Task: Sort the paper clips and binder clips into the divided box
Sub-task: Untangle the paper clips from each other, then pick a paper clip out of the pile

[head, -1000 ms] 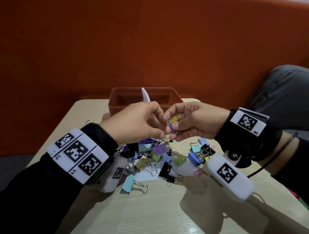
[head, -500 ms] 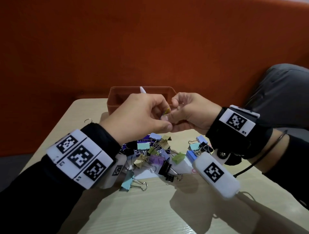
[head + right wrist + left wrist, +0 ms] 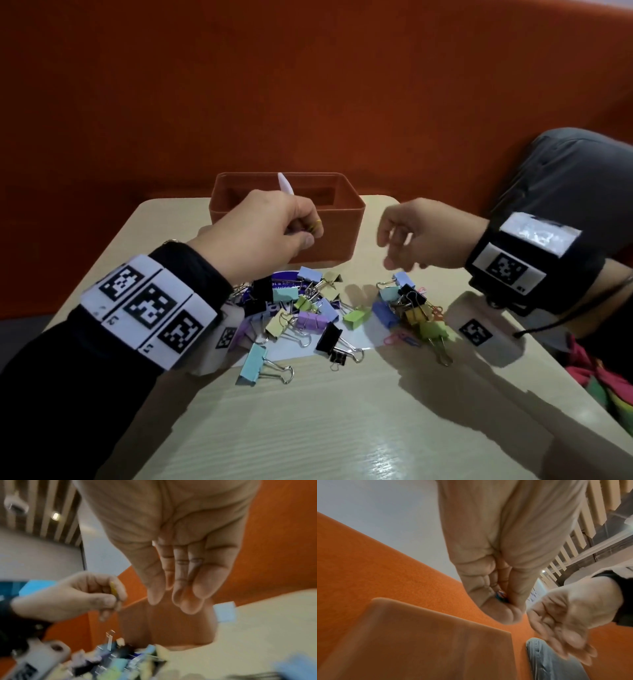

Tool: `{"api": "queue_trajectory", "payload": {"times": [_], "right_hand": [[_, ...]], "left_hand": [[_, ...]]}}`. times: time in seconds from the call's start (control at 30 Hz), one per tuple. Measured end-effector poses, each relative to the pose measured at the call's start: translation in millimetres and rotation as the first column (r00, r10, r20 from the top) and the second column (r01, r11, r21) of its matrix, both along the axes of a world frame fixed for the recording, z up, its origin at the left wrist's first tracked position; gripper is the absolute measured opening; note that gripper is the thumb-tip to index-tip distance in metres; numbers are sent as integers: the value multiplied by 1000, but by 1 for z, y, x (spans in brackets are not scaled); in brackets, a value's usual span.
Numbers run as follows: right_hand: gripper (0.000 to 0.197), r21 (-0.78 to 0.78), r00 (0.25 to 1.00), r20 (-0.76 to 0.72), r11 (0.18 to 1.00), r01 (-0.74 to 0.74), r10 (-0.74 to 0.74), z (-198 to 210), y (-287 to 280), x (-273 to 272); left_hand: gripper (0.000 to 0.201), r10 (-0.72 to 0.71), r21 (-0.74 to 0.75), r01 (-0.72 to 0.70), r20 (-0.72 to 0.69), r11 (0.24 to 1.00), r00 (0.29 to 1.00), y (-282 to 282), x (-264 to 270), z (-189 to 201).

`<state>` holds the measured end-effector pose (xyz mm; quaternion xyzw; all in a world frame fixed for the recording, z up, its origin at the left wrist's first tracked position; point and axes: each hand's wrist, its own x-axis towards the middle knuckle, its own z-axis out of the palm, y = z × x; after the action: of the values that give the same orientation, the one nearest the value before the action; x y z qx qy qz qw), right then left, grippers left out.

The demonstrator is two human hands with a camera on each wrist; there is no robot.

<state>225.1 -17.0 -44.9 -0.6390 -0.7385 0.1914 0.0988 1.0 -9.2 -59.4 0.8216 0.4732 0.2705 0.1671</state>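
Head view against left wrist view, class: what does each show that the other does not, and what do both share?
Only the head view shows the pile of coloured binder clips on the pale wooden table, and the white divider in the box. Only the left wrist view shows the slatted ceiling. Both show the orange divided box, the left hand gripping paper clips, and the empty right hand.

My left grip [image 3: 274, 236] hovers before the divided box [image 3: 339, 236]; the binder clip pile [image 3: 308, 308] crowds the worktop [image 3: 342, 428] centre, nearer worktop lies bare.
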Motion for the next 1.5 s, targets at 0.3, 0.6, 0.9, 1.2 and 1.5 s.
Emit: {"api": "queue_trajectory", "payload": {"times": [0.3,0.6,0.9,1.2,1.5], "right_hand": [[30,-152,917,400,985,78,-11,-22,-6,33],[19,-87,891,453,994,61,-15,-38,3,26],[34,-248,881,469,966,67,59,-31,-12,34],[34,-86,846,525,995,-55,92,-37,-13,27],[20,-100,831,530,986,-136,168,-38,-18,25]], "left_hand": [[24,202,158,-222,130,962,971,15,-25,14],[38,352,226,-336,-36,914,935,26,-31,2],[65,317,165,-292,-154,942,936,22,-28,3],[64,305,133,-289,-121,948,945,22,-29,4],[44,290,163,-266,-147,950,946,24,-29,2]]}}
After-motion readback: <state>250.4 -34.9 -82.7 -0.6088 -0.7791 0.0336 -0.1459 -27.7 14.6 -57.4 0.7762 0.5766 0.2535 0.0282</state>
